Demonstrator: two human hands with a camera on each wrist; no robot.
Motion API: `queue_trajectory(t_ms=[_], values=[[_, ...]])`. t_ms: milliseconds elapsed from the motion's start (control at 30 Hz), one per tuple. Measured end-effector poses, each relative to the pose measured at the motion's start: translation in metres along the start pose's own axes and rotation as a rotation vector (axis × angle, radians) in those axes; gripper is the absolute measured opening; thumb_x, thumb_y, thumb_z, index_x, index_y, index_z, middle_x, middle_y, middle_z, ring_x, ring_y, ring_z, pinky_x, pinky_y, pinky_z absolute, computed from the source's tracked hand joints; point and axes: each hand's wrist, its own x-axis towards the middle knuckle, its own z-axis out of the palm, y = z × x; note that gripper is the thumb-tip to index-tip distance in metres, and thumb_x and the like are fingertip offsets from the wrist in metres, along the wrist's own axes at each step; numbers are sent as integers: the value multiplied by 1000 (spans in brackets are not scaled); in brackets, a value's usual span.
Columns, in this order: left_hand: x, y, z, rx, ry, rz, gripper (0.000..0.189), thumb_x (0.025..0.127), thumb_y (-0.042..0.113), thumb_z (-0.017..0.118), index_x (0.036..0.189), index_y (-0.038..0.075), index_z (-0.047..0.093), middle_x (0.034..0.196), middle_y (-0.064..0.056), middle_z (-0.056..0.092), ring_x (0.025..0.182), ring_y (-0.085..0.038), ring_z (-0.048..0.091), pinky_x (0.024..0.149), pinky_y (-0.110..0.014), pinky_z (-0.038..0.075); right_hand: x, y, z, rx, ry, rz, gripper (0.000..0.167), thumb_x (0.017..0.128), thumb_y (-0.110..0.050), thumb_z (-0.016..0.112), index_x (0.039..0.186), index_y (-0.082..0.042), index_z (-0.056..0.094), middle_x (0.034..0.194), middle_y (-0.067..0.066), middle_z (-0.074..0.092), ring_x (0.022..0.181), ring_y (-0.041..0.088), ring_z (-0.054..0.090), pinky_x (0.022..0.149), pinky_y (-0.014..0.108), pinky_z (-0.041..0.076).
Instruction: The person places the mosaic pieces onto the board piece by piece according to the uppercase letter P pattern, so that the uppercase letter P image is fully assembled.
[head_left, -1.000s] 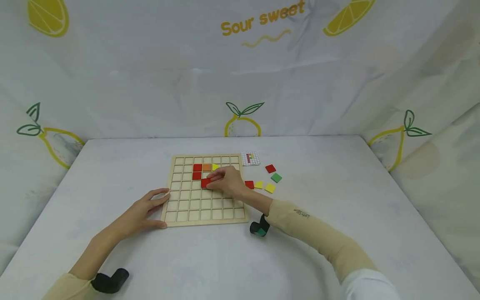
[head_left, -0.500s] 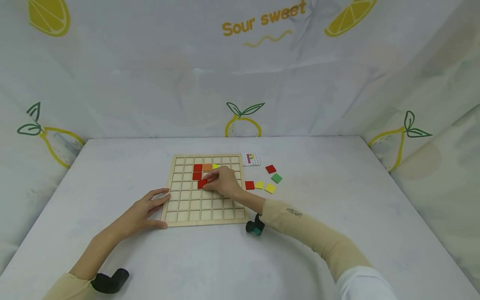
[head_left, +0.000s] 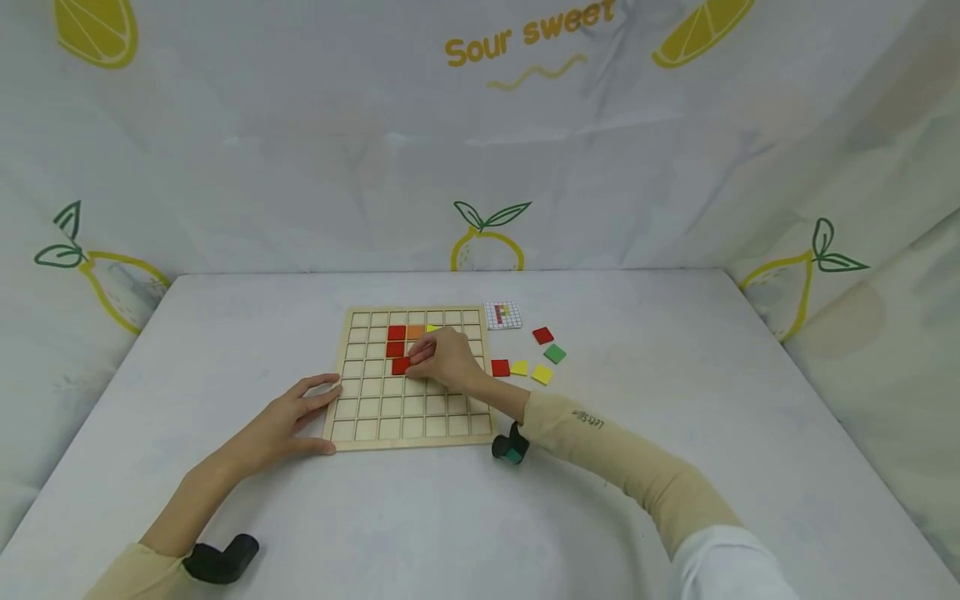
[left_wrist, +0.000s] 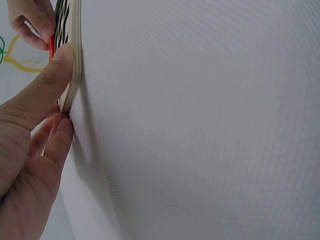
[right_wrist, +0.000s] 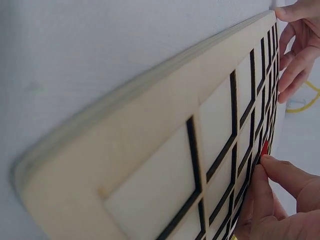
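A wooden grid board (head_left: 412, 406) lies on the white table. My right hand (head_left: 447, 361) pinches a red square tile (head_left: 399, 367) between thumb and fingers, at a grid square just below another red tile (head_left: 394, 349). In the right wrist view the pinched red tile (right_wrist: 264, 149) shows only as a sliver at the fingertips. Above are a top red tile (head_left: 396, 332), an orange tile (head_left: 416, 332) and a yellow piece (head_left: 432, 328), partly hidden by the right hand. My left hand (head_left: 281, 429) touches the board's near left corner and left edge with fingers spread and fairly straight.
A small pattern card (head_left: 503, 315) lies beside the board's far right corner. Right of the board are a red tile (head_left: 500, 367), a farther red tile (head_left: 543, 335), a green tile (head_left: 555, 354) and two yellow pieces (head_left: 542, 374). A lemon-print cloth (head_left: 360, 167) hangs behind.
My right hand has moved the red tile a little left, into line under the other red tiles. The left hand has stayed at the board's corner.
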Motion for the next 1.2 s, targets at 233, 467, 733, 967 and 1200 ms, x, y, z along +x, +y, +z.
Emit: queue_trajectory(t_ms=[233, 467, 733, 967, 1200], values=[[0, -2, 0, 8, 1, 6, 82, 71, 13, 83, 135, -16, 41, 145, -23, 32, 130, -45, 38, 97, -40, 46, 0, -1, -1, -1, -8, -8, 14, 76, -1, 80, 87, 3, 72, 78, 9, 72, 70, 13, 68, 70, 17, 55], [1, -3, 0, 4, -3, -12, 82, 71, 13, 83, 136, -15, 41, 146, -23, 32, 131, -44, 37, 98, -41, 45, 0, -2, 0, 33, -21, -2, 14, 76, 1, 79, 88, 4, 72, 78, 11, 72, 71, 15, 70, 77, 20, 57], [1, -2, 1, 9, -3, -27, 83, 71, 14, 83, 136, -14, 41, 146, -22, 31, 132, -44, 37, 99, -42, 45, 0, -6, 2, 38, -36, 20, 14, 76, 2, 78, 89, 4, 72, 79, 11, 73, 73, 15, 71, 81, 19, 56], [0, -3, 1, -11, -2, -17, 82, 71, 13, 83, 136, -15, 41, 146, -23, 31, 131, -45, 37, 99, -41, 45, -2, -4, -1, 44, -26, 18, 15, 77, 1, 78, 90, 3, 72, 79, 10, 72, 72, 13, 69, 76, 18, 55], [0, -3, 0, -8, -13, -38, 82, 72, 9, 82, 137, -14, 40, 148, -22, 30, 133, -43, 35, 100, -40, 43, -12, 6, -24, 124, -4, 71, 21, 79, -3, 77, 99, 1, 71, 87, 9, 72, 80, 14, 67, 75, 21, 56]])
